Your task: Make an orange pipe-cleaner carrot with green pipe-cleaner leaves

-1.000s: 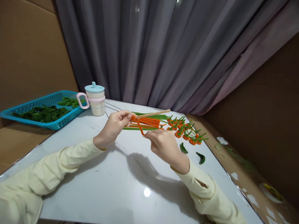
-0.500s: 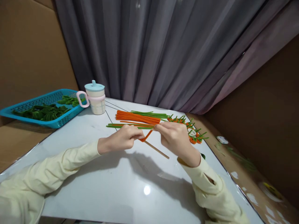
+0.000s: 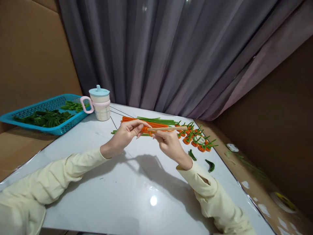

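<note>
My left hand (image 3: 127, 133) pinches an orange pipe cleaner coil (image 3: 145, 129) wound on a thin wooden stick (image 3: 168, 128). My right hand (image 3: 168, 143) holds the same stick from below, just right of the coil. The stick points right, above the white table (image 3: 122, 186). Behind my hands lies a bundle of straight orange pipe cleaners (image 3: 156, 123) and green pipe cleaners (image 3: 156, 120). Several finished orange coils with green stems (image 3: 195, 138) lie to the right.
A blue tray (image 3: 44, 112) of green leaf shapes sits at the far left. A lidded cup with a pink handle (image 3: 99, 102) stands beside it. Two green leaf pieces (image 3: 210, 165) lie near my right forearm. A grey curtain hangs behind.
The stick pointed down toward the table half a second ago; now it is level, pointing right. The loose orange tail has been wound into a tight coil, and both hands rose slightly.
</note>
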Demonstrator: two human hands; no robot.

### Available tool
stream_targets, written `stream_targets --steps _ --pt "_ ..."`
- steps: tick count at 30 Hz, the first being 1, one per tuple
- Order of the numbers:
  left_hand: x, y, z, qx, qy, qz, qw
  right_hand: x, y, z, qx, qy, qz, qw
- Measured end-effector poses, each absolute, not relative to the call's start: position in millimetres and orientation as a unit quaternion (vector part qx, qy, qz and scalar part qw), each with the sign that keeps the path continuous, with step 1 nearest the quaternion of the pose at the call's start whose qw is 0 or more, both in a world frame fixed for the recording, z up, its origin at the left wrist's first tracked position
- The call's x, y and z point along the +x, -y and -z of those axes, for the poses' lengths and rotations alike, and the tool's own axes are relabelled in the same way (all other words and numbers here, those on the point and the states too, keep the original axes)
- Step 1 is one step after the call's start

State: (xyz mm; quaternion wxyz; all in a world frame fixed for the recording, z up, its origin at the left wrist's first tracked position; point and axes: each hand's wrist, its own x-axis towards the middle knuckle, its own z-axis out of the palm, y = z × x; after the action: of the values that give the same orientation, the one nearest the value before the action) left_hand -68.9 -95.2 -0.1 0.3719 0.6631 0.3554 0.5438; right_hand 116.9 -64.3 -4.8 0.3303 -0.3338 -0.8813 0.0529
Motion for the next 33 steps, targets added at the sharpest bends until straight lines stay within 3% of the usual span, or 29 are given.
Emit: stream_targets --steps 5,8,11,16,23,29,33 --pt "-72 89 12 0.708 -0.434 -0.538 0.145 103 91 19 -0.313 0.905 0.085 0.274" --pt "-75 85 24 0.803 -0.37 -0.465 -0.04 100 102 20 -0.251 0.917 0.178 0.252" --pt "-77 85 28 0.864 -0.314 -0.372 -0.126 105 100 13 -0.229 0.909 0.227 0.265" --pt "-76 90 16 0.879 -0.287 -0.368 -0.095 116 83 6 -0.345 0.851 0.231 0.322" --pt "-72 93 14 0.862 -0.303 -0.407 -0.009 113 71 7 -0.453 0.835 -0.051 0.308" --pt "-67 100 1 0.842 -0.378 -0.355 0.151 113 70 6 -0.464 0.84 0.012 0.28" --pt "-68 99 1 0.874 -0.384 -0.27 0.128 107 77 8 -0.469 0.846 0.036 0.25"
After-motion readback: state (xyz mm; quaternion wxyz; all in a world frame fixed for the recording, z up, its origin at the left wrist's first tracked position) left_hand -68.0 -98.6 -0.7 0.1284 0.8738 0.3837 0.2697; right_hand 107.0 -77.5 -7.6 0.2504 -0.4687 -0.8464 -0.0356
